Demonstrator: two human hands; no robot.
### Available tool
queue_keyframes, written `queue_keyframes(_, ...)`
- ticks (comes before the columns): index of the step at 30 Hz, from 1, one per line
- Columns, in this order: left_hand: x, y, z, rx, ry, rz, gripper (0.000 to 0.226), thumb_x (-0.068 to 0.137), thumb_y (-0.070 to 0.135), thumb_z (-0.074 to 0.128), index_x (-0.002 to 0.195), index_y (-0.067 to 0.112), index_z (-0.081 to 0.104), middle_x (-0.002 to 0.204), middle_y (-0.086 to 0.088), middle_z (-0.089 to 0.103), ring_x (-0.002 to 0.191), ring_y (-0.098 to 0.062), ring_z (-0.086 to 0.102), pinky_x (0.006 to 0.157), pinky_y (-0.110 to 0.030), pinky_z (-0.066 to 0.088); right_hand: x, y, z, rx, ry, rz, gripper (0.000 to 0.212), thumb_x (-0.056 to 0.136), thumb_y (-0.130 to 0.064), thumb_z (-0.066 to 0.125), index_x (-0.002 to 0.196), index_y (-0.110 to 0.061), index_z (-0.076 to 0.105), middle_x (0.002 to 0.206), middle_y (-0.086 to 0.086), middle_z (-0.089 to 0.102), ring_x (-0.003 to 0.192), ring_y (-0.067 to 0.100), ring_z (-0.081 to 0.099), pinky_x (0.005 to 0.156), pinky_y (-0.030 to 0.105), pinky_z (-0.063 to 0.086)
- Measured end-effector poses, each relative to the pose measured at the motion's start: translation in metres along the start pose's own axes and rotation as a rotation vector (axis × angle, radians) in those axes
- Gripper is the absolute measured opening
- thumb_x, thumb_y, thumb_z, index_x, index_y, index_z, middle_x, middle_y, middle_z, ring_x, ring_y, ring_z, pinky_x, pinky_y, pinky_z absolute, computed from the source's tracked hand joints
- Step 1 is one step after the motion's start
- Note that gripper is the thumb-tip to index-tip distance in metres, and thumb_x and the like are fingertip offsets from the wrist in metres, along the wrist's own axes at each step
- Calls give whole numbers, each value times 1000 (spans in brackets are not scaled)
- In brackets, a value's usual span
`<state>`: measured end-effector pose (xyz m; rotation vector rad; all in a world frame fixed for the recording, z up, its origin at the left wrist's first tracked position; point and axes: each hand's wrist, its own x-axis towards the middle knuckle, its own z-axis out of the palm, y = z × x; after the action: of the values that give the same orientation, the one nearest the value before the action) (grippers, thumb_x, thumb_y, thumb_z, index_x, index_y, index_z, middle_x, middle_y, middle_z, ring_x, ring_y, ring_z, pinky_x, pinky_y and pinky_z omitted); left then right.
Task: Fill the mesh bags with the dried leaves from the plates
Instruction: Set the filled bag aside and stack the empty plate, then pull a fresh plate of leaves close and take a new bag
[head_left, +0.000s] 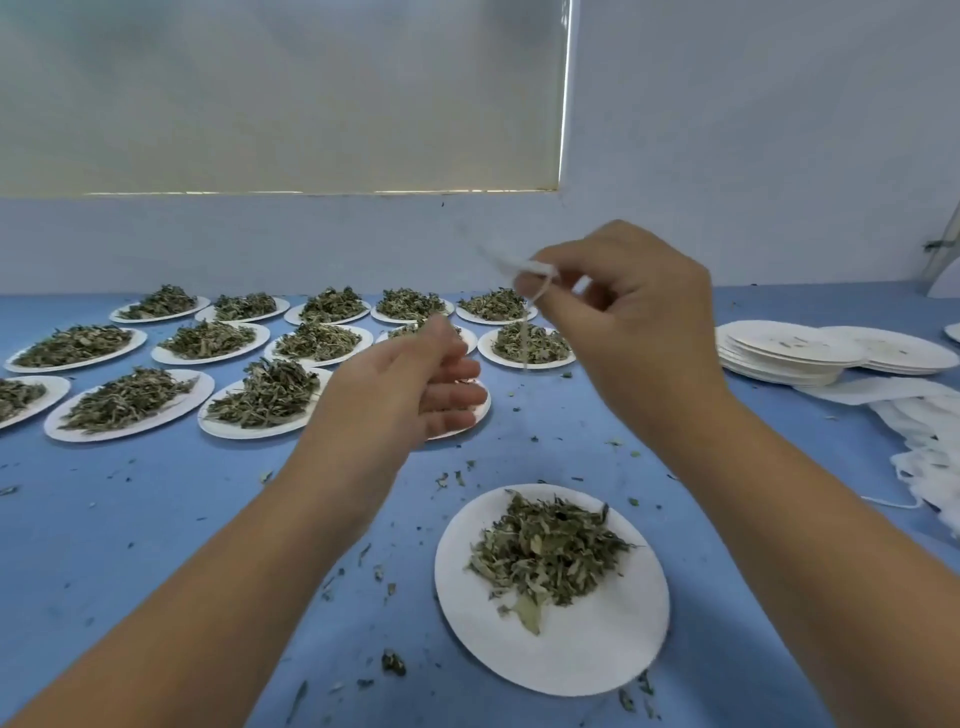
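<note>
right hand (618, 306) pinching mesh bag (511, 265), raised

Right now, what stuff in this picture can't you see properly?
- Head view: the white thing pinched by the right hand is motion-blurred; bag or string, can't tell.
- The plate behind the left hand is mostly hidden, so its contents are unknown.
- The white mesh pile is cut off by the right edge.
- The far-left plate is cut by the left edge.

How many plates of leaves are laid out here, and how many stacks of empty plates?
Plates with leaves: 14
Plate mostly hidden behind the left hand, contents unseen: 1
Stacks of empty plates: 2
Total: 17
</note>
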<state>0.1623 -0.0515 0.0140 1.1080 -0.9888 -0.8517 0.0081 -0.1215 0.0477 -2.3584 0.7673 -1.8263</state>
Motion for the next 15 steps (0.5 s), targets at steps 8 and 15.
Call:
queue_keyframes(8,-4,-9,-19,-243,-33,13,37,87,40,56,91,8,73,96,-16,72,91,-28,69,78,-41,57,-22,-23,43,55,-498,-111,13,82,-21,68,94,-19,73,83,0,60,70,11,53,64,28,45)
queue_keyframes(15,-5,-15,-30,73,181,-28,18,96,20,48,95,23,66,82,-2,74,64,-17,71,48,-27,54,-44,-9,40,281,-366,266,21,83,-24,68,102,-32,68,75,-14,64,68,4,60,65,15,45)
